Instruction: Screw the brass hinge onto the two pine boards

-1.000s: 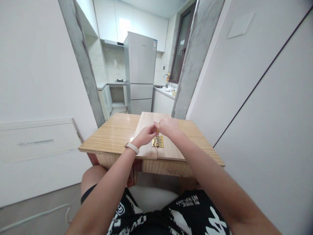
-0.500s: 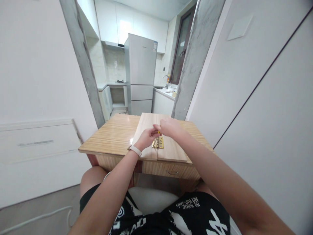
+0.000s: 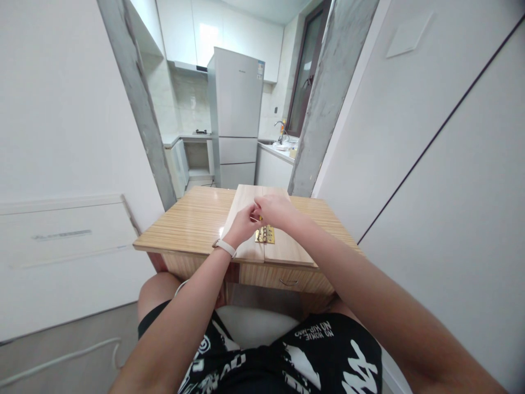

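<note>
Two pale wooden boards lie side by side, the left board and the right board, with a seam between them. A brass hinge spans that seam near the front. Just beyond the hinge, my left hand is closed in a pinch, a thin pale sliver showing at its fingers. My right hand is closed above the boards and touches or nearly touches the left fingertips. Between the hands shows a bit of a small yellow-and-black tool, mostly hidden by the right fingers.
The boards rest on a striped wooden table with a drawer at its front, over my knees. White walls stand close on both sides. Behind the table are a grey fridge and a kitchen counter with a sink.
Both hands have shifted slightly, and the right hand has turned and closed in on the left fingers. Less of the yellow-and-black tool shows. The whole view has tilted a little; boards and hinge stay put.
</note>
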### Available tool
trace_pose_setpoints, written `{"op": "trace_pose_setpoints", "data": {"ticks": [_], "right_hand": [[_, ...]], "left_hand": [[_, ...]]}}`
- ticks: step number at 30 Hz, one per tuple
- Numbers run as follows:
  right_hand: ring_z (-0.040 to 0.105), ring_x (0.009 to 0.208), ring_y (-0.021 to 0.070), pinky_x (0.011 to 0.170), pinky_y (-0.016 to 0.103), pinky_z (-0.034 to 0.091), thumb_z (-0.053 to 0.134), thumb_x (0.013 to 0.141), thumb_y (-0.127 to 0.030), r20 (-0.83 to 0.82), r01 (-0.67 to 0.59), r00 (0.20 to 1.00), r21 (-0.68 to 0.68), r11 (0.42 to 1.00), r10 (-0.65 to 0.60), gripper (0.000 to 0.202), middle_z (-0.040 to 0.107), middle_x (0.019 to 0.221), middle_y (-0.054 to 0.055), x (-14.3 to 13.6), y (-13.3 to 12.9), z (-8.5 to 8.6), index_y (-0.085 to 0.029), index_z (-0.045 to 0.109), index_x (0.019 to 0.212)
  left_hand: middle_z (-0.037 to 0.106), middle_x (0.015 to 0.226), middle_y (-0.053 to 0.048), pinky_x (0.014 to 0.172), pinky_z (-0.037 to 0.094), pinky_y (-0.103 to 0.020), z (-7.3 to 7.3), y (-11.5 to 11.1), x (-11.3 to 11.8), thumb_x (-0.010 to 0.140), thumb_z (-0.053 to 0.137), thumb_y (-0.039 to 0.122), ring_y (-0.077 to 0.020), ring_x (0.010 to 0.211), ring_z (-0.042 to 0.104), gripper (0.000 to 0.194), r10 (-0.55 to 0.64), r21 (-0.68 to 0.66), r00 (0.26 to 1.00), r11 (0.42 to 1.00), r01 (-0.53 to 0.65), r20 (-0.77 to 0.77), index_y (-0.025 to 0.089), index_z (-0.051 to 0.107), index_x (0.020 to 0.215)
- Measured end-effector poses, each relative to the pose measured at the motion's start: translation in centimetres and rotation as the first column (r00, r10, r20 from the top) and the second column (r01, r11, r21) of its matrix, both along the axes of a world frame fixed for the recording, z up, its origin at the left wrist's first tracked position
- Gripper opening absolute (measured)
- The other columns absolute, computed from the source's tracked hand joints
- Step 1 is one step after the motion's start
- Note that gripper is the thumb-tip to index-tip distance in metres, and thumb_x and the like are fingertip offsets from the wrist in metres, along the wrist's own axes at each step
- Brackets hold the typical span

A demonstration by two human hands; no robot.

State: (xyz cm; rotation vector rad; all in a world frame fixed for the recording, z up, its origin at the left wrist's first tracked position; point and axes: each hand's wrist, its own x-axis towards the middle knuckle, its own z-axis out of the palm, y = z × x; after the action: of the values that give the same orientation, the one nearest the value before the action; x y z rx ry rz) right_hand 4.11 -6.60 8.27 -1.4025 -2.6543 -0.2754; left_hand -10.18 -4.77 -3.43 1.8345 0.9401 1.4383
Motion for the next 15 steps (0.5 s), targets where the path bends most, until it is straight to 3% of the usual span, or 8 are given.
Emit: {"op": "trace_pose_setpoints", "data": {"ticks": [4, 7, 11, 15], "right_hand": [[0.069, 0.096, 0.0261, 0.078, 0.031, 0.043, 0.066, 0.096, -0.023, -0.015, -0.09, 0.996, -0.002, 0.996, 0.09, 0.009, 0.076, 0.105, 0.013, 0.6, 0.1, 0.1, -0.019, 0.071, 0.101], [0.067, 0.095, 0.0233, 0.077, 0.03, 0.04, 0.068, 0.095, -0.023, -0.08, -0.106, 0.992, -0.066, 0.992, 0.101, 0.004, 0.076, 0.102, 0.01, 1.2, 0.1, 0.7, -0.02, 0.071, 0.094], [0.067, 0.096, 0.0209, 0.077, 0.027, 0.04, 0.071, 0.091, -0.017, -0.155, -0.107, 0.984, -0.127, 0.986, 0.087, 0.005, 0.077, 0.101, 0.007, 1.9, 0.1, 1.3, -0.021, 0.072, 0.095], [0.07, 0.1, 0.0256, 0.081, 0.03, 0.045, 0.075, 0.091, -0.033, -0.145, -0.017, 0.989, -0.057, 0.998, 0.009, 0.019, 0.078, 0.107, 0.014, 2.3, 0.1, 1.6, -0.018, 0.075, 0.103]], "left_hand": [[0.075, 0.094, -0.006, 0.082, 0.057, -0.032, 0.7, 0.0, -0.4, 0.085, 0.082, 0.041, -0.02, 0.089, 0.071, 0.031, -0.228, -0.063, 0.973, 0.971, 0.23, 0.049, 0.015, 0.069, 0.097], [0.077, 0.098, -0.008, 0.091, 0.058, -0.037, 0.7, 0.3, -0.4, 0.088, 0.08, 0.043, -0.0227, 0.096, 0.073, 0.031, -0.309, -0.096, 0.946, 0.943, 0.318, 0.1, 0.015, 0.071, 0.097], [0.078, 0.1, -0.009, 0.095, 0.059, -0.041, 0.3, 0.4, -0.3, 0.083, 0.085, 0.039, -0.0236, 0.097, 0.075, 0.032, -0.254, -0.077, 0.96, 0.962, 0.264, 0.117, 0.015, 0.072, 0.1], [0.071, 0.084, -0.001, 0.079, 0.056, -0.031, 0.4, -0.1, -0.1, 0.083, 0.085, 0.038, -0.0167, 0.08, 0.069, 0.03, -0.126, -0.036, 0.991, 0.991, 0.127, 0.047, 0.019, 0.064, 0.09]]}}
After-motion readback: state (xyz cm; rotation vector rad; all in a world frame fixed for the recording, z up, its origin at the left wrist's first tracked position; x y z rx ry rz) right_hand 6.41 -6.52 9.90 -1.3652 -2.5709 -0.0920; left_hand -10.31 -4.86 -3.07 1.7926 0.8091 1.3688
